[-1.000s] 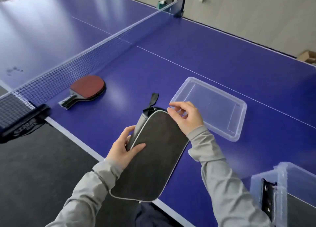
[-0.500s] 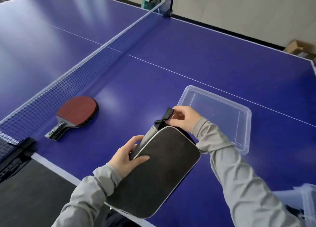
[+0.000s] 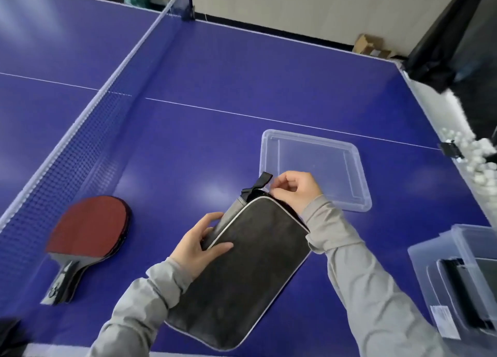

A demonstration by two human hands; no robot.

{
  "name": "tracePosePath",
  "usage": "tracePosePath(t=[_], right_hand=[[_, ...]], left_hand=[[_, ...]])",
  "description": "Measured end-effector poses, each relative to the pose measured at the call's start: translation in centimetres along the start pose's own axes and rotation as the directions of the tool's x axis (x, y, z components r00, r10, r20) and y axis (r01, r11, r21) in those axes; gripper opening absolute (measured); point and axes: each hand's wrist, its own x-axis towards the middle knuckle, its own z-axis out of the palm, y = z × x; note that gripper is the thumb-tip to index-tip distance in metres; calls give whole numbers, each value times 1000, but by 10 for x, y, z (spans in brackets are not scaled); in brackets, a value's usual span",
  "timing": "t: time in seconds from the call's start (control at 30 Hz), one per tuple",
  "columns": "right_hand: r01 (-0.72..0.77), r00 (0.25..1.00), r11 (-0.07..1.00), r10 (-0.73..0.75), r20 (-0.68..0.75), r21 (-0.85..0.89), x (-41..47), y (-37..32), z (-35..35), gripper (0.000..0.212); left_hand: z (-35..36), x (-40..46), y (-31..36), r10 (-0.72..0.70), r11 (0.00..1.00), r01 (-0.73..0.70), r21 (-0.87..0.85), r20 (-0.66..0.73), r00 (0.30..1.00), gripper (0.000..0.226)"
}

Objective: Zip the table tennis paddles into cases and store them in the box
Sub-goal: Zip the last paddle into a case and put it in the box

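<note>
A dark grey paddle case [image 3: 250, 270] with light piping lies tilted over the near edge of the blue table [image 3: 215, 69]. My left hand [image 3: 200, 245] grips its left side. My right hand [image 3: 294, 191] pinches at the case's top corner, beside the black strap [image 3: 259, 184]; the zipper pull is hidden by my fingers. A red paddle [image 3: 88, 230] with a black handle rests on the table to the left, near the net. At the right edge stands a clear storage box [image 3: 441, 270] with dark items inside.
The clear box lid [image 3: 317, 165] lies flat on the table just behind my right hand. The net [image 3: 88, 122] runs along the left. Several white balls [image 3: 478, 157] and a black cover [image 3: 454, 34] sit off the table's right end.
The view has swung right and down. My right hand stays at the case's top corner by the strap. The storage box has come into sight at the right.
</note>
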Motion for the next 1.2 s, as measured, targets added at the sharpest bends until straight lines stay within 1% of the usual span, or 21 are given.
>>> tracePosePath(t=[0.07,0.2,0.37,0.5,0.6,0.67,0.77,0.87,1.0,1.1,1.2], right_hand=[[-36,997,999,39,-70,37,-5,3,3,26],[-73,985,992,88,-149,98,-19,15,-2,24],[-96,972,980,130,-195,174,-36,34,-8,22],[-77,969,983,113,-220,166,-46,47,-2,26],[-43,960,996,63,-274,79,-54,55,5,27],[-22,950,1000,20,-311,-5,-61,59,9,25],[21,945,993,-58,-323,-116,-74,67,13,14],[45,946,989,-87,-312,-139,-87,76,17,11],[26,956,991,-63,-287,-131,-105,91,17,17],[11,953,991,-52,-298,-137,-117,99,15,22],[-16,951,991,-26,-309,-133,-126,105,15,32]], left_hand=[[-14,1,-1,2,1000,-2,-21,26,1000,44],[-35,0,-2,9,995,-7,-97,18,1000,46],[-57,-1,-6,-44,955,16,-296,-89,995,33],[-60,-3,-13,-133,906,63,-420,-140,981,37],[-52,-4,-17,-210,873,109,-475,-165,964,40],[-45,-3,-19,-270,856,143,-497,-193,943,38],[-34,0,-20,-343,827,167,-537,-246,907,28],[-25,5,-18,-420,812,190,-552,-326,847,25],[-19,15,-17,-467,823,182,-538,-458,756,33],[-15,20,-19,-478,835,168,-524,-540,693,39],[-3,21,-18,-475,842,146,-519,-588,655,44]])
